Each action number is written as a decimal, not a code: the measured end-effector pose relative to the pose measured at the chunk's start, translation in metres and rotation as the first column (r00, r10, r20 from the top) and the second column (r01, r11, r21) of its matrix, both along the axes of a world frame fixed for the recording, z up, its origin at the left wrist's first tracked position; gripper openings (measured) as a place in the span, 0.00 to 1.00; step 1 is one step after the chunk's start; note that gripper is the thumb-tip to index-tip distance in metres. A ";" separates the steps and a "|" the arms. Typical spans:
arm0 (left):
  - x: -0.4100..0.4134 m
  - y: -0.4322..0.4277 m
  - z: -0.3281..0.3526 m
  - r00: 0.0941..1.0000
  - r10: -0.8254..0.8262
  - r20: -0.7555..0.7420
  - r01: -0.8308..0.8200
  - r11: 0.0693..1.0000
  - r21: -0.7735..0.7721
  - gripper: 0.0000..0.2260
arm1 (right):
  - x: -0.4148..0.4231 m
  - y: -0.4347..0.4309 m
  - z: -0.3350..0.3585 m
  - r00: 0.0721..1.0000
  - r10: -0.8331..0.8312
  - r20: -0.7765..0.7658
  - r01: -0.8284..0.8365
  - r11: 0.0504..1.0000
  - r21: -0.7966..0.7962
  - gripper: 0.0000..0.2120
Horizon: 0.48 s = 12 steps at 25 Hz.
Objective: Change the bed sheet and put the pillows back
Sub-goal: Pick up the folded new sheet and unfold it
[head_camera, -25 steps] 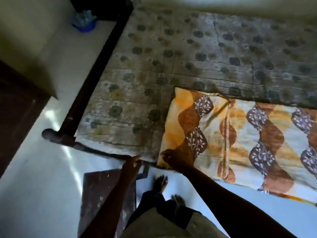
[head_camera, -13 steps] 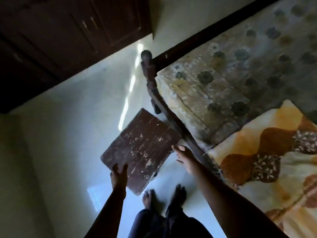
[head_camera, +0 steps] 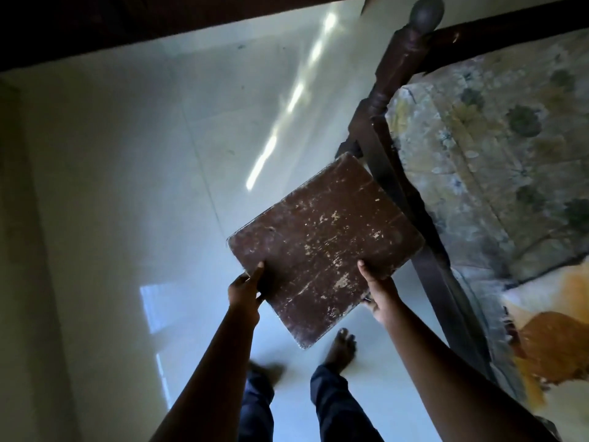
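Brown stool (head_camera: 322,237) beside the bed (head_camera: 478,161): our left hand (head_camera: 243,291) and right hand (head_camera: 382,296) grip its near edges, fingers (head_camera: 365,271) curled

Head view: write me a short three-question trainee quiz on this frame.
1. True or false: the left hand and right hand both grip the brown board.
2. The orange patterned sheet lies: A) on the floor, B) on the mattress, C) over the board.
3. Which hand is nearer the bed frame?
Key: 1 true; 2 B; 3 the right hand.
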State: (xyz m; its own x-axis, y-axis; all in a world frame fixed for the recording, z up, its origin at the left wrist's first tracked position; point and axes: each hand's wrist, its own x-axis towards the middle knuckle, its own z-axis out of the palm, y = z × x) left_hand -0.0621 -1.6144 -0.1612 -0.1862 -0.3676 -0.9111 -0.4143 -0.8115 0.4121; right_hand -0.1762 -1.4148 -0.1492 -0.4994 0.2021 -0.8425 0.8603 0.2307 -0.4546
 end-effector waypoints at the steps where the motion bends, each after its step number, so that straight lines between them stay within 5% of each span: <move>1: 0.009 -0.004 0.000 1.000 0.010 -0.023 -0.010 1.000 0.007 0.09 | 0.007 -0.005 0.000 1.000 0.012 -0.005 -0.012 1.000 -0.006 0.28; 8: 0.143 -0.082 0.003 0.969 0.245 -0.024 -0.246 0.968 -0.044 0.07 | 0.088 -0.114 -0.009 0.953 0.304 -0.010 -0.303 0.946 -0.118 0.25; 12: 0.246 -0.137 0.003 0.867 0.497 0.031 -0.493 0.866 -0.077 0.09 | 0.153 -0.213 -0.031 0.789 0.606 -0.102 -0.614 0.778 -0.130 0.33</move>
